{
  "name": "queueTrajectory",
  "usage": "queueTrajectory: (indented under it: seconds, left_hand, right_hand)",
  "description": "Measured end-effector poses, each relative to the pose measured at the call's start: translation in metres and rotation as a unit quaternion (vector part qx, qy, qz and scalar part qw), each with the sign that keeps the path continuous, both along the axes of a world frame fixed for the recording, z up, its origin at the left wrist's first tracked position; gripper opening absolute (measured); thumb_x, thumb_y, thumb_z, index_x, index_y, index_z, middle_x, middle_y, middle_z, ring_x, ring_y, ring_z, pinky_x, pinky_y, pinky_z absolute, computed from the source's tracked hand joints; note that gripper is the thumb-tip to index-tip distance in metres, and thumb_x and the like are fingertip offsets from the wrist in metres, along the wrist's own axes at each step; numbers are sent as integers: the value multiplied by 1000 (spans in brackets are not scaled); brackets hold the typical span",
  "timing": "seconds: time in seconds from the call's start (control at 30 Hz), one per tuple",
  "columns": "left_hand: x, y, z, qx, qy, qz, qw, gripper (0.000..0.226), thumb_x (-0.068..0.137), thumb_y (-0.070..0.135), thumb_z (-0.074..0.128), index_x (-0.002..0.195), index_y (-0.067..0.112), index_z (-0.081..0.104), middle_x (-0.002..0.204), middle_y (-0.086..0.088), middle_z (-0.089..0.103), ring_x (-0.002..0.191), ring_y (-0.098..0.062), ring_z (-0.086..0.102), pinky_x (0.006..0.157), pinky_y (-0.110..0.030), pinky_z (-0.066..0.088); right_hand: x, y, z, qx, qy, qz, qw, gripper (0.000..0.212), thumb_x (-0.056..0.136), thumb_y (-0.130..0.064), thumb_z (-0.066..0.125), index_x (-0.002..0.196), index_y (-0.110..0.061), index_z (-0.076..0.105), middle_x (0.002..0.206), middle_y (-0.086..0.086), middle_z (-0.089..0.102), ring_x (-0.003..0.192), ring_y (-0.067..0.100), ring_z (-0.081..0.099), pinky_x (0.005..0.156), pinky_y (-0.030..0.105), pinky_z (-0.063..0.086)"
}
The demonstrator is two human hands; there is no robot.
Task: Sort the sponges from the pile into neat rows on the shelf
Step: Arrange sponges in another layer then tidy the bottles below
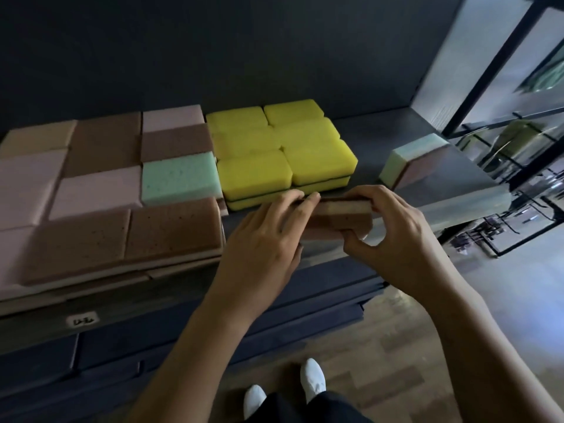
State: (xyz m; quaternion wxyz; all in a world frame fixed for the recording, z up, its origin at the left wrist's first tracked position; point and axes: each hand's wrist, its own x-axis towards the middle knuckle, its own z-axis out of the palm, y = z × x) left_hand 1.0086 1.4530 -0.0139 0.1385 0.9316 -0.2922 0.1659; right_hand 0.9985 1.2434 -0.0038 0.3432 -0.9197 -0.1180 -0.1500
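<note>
— Dark grey shelf (360, 126) carries what, please?

— At its left, flat pink, brown and mint foam sponges (100, 190) lie in rows. Beside them, yellow rounded sponges (283, 148) make two rows, stacked in layers. At the right, a mint-and-pink sponge block (412, 164) stands apart.

— And the hands?

— Both hold a small stack of tan and brown rectangular sponges (341, 216) at the front edge of the shelf, just before the yellow ones. Its long axis runs left to right. The left hand (268, 239) has its fingers (293, 198) closed over the left end; the right hand (393, 230) grips the right end.
</note>
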Motion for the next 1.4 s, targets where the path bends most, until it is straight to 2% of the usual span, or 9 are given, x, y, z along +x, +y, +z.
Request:
queueTrajectory:
  seconds: [0.17, 0.33, 0.4, 0.53, 0.67, 0.87, 1.03, 1.17, 1.4]
  left_hand:
    - [-2, -10, 3, -12, 0, 24, 1000, 77, 81, 18, 75, 148, 15, 36, 150, -5, 36, 128, -19, 46, 103, -25, 34]
    - [2, -19, 1, -16, 9, 39, 999, 84, 78, 21, 78, 148, 13, 32, 151, -7, 34, 133, -23, 41, 108, -34, 40]
    - [6, -22, 2, -22, 11, 42, 999, 80, 77, 17, 77, 145, 11, 36, 148, -8, 37, 131, -23, 42, 105, -33, 42]
    - [11, -28, 4, -2, 30, 51, 998, 77, 74, 20, 75, 141, 10, 37, 142, -9, 41, 124, -24, 47, 97, -30, 45]
    - [16, -31, 9, -8, 59, 52, 997, 82, 70, 22, 78, 139, 8, 37, 139, -9, 42, 122, -25, 48, 90, -34, 53]
    - [14, -32, 22, -3, 58, 59, 997, 81, 71, 32, 70, 141, 8, 37, 138, -8, 45, 123, -24, 49, 89, -31, 51]
    - [6, -18, 38, 25, 39, 99, 994, 92, 72, 44, 66, 149, 9, 30, 143, -7, 46, 125, -22, 50, 94, -28, 32]
    - [1, -2, 44, 6, 38, 112, 993, 95, 76, 44, 65, 152, 8, 21, 149, -10, 39, 133, -25, 43, 106, -35, 31]
    - [-15, 35, 44, 40, 41, 171, 984, 91, 75, 50, 68, 147, 8, 34, 145, -8, 44, 132, -25, 43, 108, -38, 32]
  right_hand:
    - [3, -8, 2, 19, -12, 8, 1000, 48, 75, -35, 65, 119, -18, 58, 106, -11, 62, 93, 4, 57, 78, 13, 45]
    - [9, -13, 3, 25, -25, 17, 999, 45, 76, -24, 74, 117, -15, 59, 100, -13, 60, 90, 1, 55, 79, 3, 39]
    - [13, -14, 0, 28, -23, 29, 999, 48, 78, -25, 73, 122, -15, 57, 106, -10, 60, 95, 1, 55, 82, 6, 41]
    - [18, -17, -4, -47, -69, 35, 996, 61, 80, -11, 71, 137, -14, 48, 137, 3, 47, 127, 20, 44, 105, 30, 40]
    - [20, -16, -5, -139, -79, 83, 984, 65, 77, -27, 76, 135, -14, 50, 144, 3, 44, 136, 24, 37, 106, 45, 39]
    - [28, -20, -10, -131, -79, 75, 985, 74, 74, -31, 83, 137, -11, 50, 139, 7, 46, 129, 27, 43, 102, 45, 44]
    - [38, -11, -1, -115, -105, 125, 980, 72, 76, -27, 79, 139, -8, 48, 134, 8, 50, 123, 27, 47, 100, 39, 45]
    - [41, -2, 5, -109, -109, 154, 976, 68, 79, -30, 77, 139, -12, 50, 137, 7, 51, 125, 26, 48, 99, 40, 47]
    - [43, 20, 5, -111, -82, 179, 974, 53, 82, -35, 65, 132, -18, 57, 138, 1, 52, 127, 20, 47, 96, 39, 49]
